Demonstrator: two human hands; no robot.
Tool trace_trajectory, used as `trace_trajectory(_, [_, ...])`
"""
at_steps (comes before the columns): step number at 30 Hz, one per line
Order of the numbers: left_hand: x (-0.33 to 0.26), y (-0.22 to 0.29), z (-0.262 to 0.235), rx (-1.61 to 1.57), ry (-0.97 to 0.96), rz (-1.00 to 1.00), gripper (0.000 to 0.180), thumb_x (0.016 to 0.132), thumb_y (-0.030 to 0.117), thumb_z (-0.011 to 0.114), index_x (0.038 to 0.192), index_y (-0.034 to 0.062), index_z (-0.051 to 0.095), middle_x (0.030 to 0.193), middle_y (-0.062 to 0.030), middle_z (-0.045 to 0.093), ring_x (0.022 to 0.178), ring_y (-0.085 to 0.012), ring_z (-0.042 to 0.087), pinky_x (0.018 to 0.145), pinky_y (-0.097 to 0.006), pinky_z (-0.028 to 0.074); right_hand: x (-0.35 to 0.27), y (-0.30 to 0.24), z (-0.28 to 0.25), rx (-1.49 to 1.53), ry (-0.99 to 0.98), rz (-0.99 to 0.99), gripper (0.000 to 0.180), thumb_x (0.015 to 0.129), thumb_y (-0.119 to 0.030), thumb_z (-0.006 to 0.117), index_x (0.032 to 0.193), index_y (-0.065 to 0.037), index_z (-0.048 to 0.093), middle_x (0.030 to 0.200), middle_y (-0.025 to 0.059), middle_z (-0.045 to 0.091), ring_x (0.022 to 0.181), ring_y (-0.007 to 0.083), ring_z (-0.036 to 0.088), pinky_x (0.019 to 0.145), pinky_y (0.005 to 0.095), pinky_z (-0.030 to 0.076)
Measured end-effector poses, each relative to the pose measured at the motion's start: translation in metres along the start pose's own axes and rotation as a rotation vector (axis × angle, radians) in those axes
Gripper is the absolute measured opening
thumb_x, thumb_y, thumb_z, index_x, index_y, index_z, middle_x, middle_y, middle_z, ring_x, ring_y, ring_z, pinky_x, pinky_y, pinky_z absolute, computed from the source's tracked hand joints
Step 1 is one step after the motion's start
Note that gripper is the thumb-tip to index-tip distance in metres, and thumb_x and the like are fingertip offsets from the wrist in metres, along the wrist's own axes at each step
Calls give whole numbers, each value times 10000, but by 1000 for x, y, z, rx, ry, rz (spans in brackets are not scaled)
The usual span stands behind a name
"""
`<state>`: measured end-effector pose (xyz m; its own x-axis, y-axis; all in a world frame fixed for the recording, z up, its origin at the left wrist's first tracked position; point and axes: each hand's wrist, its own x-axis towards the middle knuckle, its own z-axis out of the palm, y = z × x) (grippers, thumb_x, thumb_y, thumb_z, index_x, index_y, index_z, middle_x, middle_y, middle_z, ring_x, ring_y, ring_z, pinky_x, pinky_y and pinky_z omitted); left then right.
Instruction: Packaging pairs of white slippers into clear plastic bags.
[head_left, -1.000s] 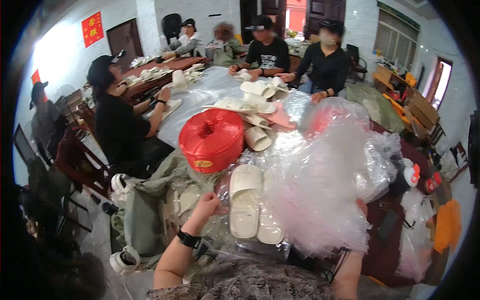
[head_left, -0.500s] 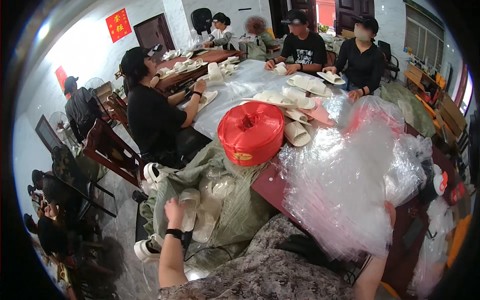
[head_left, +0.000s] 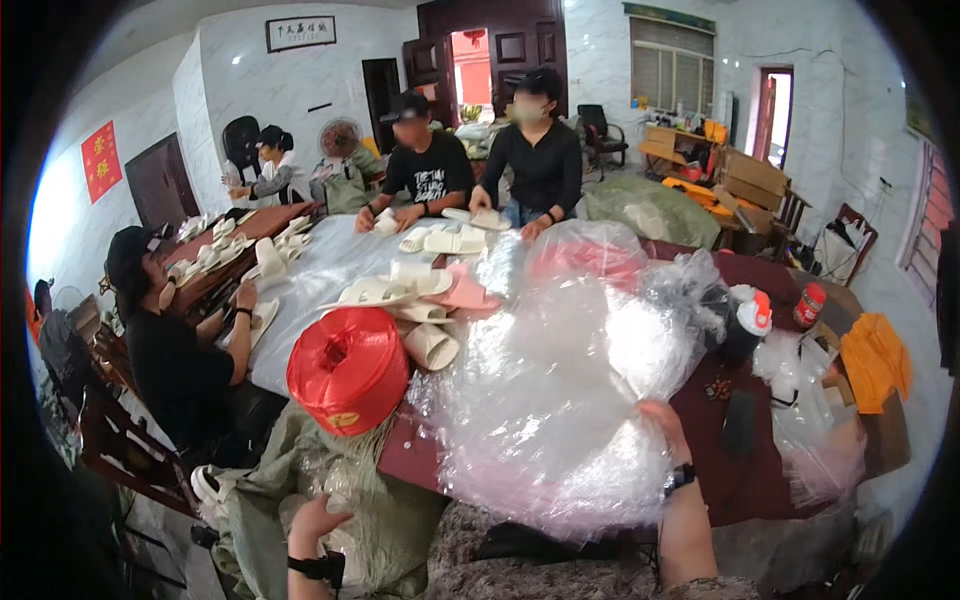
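Note:
At the lower left, my left hand [head_left: 318,520] is over the mouth of a green woven sack [head_left: 400,525], some fingers stretched out and nothing visible in them. Beside it in the sack lie clear plastic shoe-shaped pieces [head_left: 345,480], partly hidden. My right hand [head_left: 665,420] is closed on the gathered edge of a large pile of clear plastic bags [head_left: 545,400], which covers the near part of the dark red table [head_left: 715,480]. Behind the sack stands a big roll of red plastic twine [head_left: 348,370].
Cream slippers [head_left: 375,290] and a pink piece [head_left: 466,290] lie beyond the roll. Several people sit around the table; one person [head_left: 530,150] handles a slipper. To the right are a dark bottle with a white-and-orange lid [head_left: 745,320], a red-lidded jar [head_left: 809,304] and orange cloth [head_left: 875,360].
The view has swung to the right. My left hand has drawn back from the clear shoe-shaped pieces in the sack. My right hand, mostly hidden before, now shows gripping the bags.

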<state>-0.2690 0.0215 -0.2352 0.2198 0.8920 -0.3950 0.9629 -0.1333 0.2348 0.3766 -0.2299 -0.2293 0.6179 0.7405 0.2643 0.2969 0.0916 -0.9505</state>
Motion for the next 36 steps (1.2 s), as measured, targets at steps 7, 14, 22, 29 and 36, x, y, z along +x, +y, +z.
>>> trace_trajectory(7, [-99, 198, -140, -565, 299, 856, 560, 801, 206, 799, 1282, 13, 586, 1250, -178, 637, 1139, -277, 624, 941, -371, 496, 35, -121, 58, 444, -109, 121, 284, 802, -50, 699, 1081, -24, 651, 895, 24, 660, 783, 127, 623, 691, 278, 491])
trace_trajectory(14, [-96, 281, -133, -369, 1047, 1137, 602, 770, 208, 810, 1280, 9, 561, 1424, -248, 456, 1295, -414, 472, 1057, -476, 396, 71, -235, 145, 161, -402, -511, 840, 793, 11, 680, 1541, -89, 311, 1467, 115, 470, 1321, 196, 445, 1088, 339, 379])
trace_trajectory(22, [-63, 259, -98, -11, 1014, 782, 899, 754, 386, 837, 1428, -18, 400, 1501, -310, 326, 1348, -478, 365, 1100, -548, 307, 80, -239, 185, 372, -608, -492, 917, 785, 45, 630, 1580, -100, 198, 1542, 122, 378, 1390, 208, 386, 1122, 337, 327])
trace_trajectory(29, [-25, 291, -101, -333, 693, 992, 771, 736, 332, 853, 1363, 41, 511, 1530, -242, 345, 1287, -409, 477, 974, -462, 477, 93, -168, 175, 416, -339, -286, 872, 770, 11, 659, 1549, -51, 271, 1402, 129, 515, 1240, 195, 527, 1007, 328, 448])
trace_trajectory(36, [52, 262, -186, -834, 895, 882, 314, 952, 97, 578, 1248, -5, 588, 1306, -148, 572, 1230, -253, 533, 965, -360, 476, 63, -133, 105, 554, -213, 397, 408, 819, -37, 681, 1208, 10, 568, 864, 51, 655, 733, 134, 629, 690, 273, 506])
